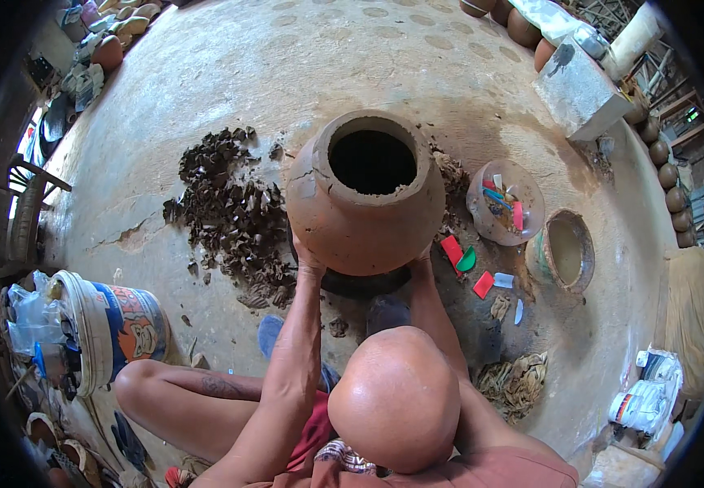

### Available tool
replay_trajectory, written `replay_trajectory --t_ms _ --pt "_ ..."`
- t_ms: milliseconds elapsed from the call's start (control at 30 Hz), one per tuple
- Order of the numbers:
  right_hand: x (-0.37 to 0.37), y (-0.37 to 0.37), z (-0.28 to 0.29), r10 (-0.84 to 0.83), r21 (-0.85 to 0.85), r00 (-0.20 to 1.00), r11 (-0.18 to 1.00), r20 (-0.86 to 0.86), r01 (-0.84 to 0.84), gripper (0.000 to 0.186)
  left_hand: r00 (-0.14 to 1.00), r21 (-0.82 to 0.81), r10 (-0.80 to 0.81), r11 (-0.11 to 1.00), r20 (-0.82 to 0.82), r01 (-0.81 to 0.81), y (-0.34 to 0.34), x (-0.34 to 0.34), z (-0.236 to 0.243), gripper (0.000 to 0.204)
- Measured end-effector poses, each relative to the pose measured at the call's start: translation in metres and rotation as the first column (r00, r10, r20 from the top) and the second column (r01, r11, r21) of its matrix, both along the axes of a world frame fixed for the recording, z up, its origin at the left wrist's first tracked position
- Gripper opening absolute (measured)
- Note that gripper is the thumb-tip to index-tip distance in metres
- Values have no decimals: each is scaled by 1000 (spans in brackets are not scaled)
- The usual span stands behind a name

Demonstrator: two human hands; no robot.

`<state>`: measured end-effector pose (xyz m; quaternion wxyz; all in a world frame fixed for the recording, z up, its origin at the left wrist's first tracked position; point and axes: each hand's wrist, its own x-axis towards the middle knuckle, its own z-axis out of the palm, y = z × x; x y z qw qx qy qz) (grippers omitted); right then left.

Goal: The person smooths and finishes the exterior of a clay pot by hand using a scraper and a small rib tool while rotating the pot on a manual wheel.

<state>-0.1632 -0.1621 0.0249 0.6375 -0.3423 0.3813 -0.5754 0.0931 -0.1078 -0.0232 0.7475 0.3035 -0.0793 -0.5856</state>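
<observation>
A large round clay pot [360, 232] with a wide dark mouth sits in front of me, a crack running down its left shoulder. Both of its lower sides are held, by my left hand [309, 258] on one and my right hand [422, 260] on the other. Most of my fingers are hidden behind the curve of the pot. Beneath it shows a dark round base [364, 284]; whether the pot rests on it or is raised I cannot tell.
Dark clay scraps [226, 195] lie left of the pot. To the right stand a clear bowl [482, 215] of tools and a water-filled container [540, 260], with red scrapers [483, 285] nearby. A printed bucket [136, 325] is at lower left, a crumpled cloth [514, 384] at lower right.
</observation>
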Motion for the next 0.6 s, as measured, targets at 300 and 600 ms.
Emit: replay_trajectory --t_ms 300,600 --pt "-44 0 -13 -146 -217 924 974 -354 70 53 967 14 -38 999 253 35 -7 -33 44 46" --pt "-195 150 57 -434 -385 37 832 -900 399 40 520 77 114 941 846 -330 -6 106 20 46"
